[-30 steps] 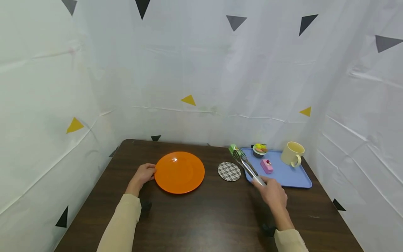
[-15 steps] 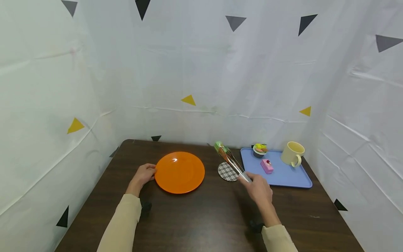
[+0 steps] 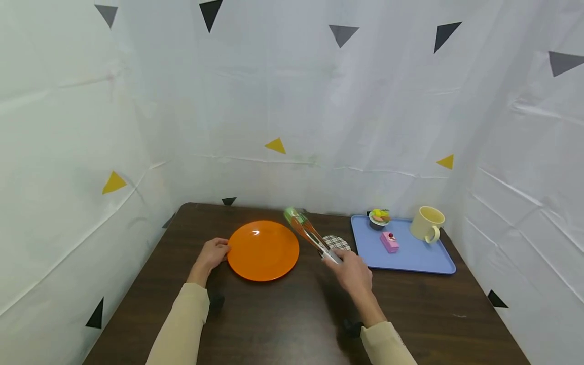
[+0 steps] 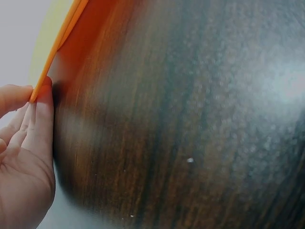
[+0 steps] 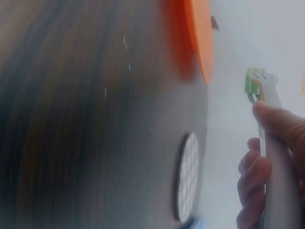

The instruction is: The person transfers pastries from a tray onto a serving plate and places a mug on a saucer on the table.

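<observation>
My left hand [image 3: 213, 255] pinches the near-left rim of an orange plate [image 3: 263, 251] on the table; the left wrist view shows thumb and fingers [image 4: 40, 129] on either side of the rim. In my right hand [image 3: 352, 271] are metal tongs [image 3: 315, 238], gripped around the handle and pointing up to the left. At their tips is a small green thing [image 3: 292, 215], also seen in the right wrist view as a green piece [image 5: 251, 85]; its kind is unclear. The tips hang close to the plate's right edge and pass in front of a round checked coaster [image 3: 338, 244].
A blue tray [image 3: 420, 261] lies at the right of the dark wooden table [image 3: 283, 324]. On it stand a yellow mug [image 3: 425, 223], a toy cupcake [image 3: 378, 219] and a pink toy cake slice [image 3: 390, 242]. White patterned sheets [image 3: 301, 101] hang behind and at both sides.
My right hand has carried the tongs and the green piece leftward, from the tray's left edge across the coaster towards the plate. The left hand has stayed on the plate's rim.
</observation>
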`<state>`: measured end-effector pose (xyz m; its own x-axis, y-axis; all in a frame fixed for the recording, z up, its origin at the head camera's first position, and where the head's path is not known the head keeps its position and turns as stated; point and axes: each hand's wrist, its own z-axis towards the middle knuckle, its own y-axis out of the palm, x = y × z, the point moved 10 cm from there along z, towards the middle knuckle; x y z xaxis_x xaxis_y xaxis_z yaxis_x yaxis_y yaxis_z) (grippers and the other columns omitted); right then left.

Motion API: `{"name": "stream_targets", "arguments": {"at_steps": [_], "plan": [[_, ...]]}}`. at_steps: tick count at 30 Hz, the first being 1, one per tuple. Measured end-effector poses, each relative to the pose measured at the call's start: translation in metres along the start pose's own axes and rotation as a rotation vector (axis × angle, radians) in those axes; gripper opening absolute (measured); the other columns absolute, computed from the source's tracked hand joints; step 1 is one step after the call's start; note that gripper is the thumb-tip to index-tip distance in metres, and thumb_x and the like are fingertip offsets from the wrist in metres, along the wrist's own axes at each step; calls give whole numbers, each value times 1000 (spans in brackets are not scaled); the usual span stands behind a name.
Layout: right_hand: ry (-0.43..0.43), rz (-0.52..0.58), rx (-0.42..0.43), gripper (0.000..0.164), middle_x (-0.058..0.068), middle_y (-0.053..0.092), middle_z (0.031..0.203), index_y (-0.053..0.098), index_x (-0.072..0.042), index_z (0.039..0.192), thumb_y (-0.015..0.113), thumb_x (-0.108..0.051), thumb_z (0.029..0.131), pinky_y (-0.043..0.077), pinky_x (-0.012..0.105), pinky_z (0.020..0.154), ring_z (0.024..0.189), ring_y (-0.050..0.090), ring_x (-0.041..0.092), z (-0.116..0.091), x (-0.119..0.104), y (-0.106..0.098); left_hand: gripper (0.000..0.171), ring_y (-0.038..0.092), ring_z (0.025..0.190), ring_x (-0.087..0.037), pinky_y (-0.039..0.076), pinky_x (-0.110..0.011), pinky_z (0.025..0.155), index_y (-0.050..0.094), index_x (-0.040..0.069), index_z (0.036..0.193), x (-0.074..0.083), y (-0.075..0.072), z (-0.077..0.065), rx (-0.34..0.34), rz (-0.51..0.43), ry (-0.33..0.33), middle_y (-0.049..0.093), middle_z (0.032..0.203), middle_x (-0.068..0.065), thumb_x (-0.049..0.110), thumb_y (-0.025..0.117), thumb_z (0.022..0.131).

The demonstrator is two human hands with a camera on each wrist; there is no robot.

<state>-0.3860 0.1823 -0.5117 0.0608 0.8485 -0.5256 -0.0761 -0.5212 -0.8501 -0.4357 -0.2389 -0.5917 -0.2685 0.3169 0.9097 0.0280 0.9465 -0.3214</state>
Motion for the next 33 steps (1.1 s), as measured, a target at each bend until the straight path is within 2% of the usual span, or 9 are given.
{"name": "stream_targets", "arguments": {"at_steps": [5, 10, 14, 19, 24, 28, 33], "plan": [[-9, -12, -26, 62, 12, 77, 124, 71, -26, 145, 78, -59, 93, 50, 46, 70, 83, 63, 28, 1, -12, 11, 44, 63, 132, -38, 56, -47, 112, 53, -5, 151, 1, 2, 3, 9, -15, 2, 59, 152, -29, 17, 54, 113], [-4, -13, -37, 51, 6, 78, 117, 76, -31, 137, 80, -56, 93, 49, 46, 71, 82, 63, 26, 0, -23, 21, 45, 63, 134, -37, 55, -47, 113, 54, -3, 153, 0, 4, 4, 10, -29, -2, 59, 153, -27, 17, 55, 112], [-20, -7, -51, 45, 2, 77, 108, 78, -33, 133, 81, -53, 93, 47, 43, 67, 78, 60, 22, -2, -35, 33, 47, 62, 136, -37, 54, -48, 114, 52, -3, 154, -2, 3, 2, 9, -26, -6, 57, 155, -28, 18, 54, 113], [-36, -3, -81, 46, 0, 75, 101, 76, -34, 135, 81, -53, 93, 43, 39, 63, 73, 57, 20, -4, -48, 50, 48, 60, 139, -39, 52, -50, 116, 50, -4, 156, -4, 0, -4, 4, -36, -4, 54, 157, -29, 18, 54, 113], [-35, 21, -101, 45, -1, 76, 105, 75, -35, 137, 79, -52, 95, 44, 39, 63, 73, 58, 20, -5, -57, 61, 48, 60, 139, -39, 52, -50, 116, 50, -4, 156, -1, -1, -9, 0, -41, 1, 55, 156, -29, 18, 54, 113], [-33, 21, -113, 48, 1, 78, 115, 72, -34, 142, 77, -52, 97, 47, 40, 65, 74, 60, 20, -5, -61, 67, 47, 61, 137, -39, 52, -50, 116, 52, -3, 155, -1, -1, -9, 13, -41, 6, 58, 152, -28, 19, 54, 113], [-47, -1, -133, 49, 2, 79, 109, 72, -32, 143, 75, -54, 98, 47, 40, 63, 69, 60, 21, -4, -67, 75, 47, 62, 137, -40, 52, -51, 116, 52, -4, 155, -2, 0, -6, 33, -31, 11, 61, 149, -28, 17, 54, 113]]}}
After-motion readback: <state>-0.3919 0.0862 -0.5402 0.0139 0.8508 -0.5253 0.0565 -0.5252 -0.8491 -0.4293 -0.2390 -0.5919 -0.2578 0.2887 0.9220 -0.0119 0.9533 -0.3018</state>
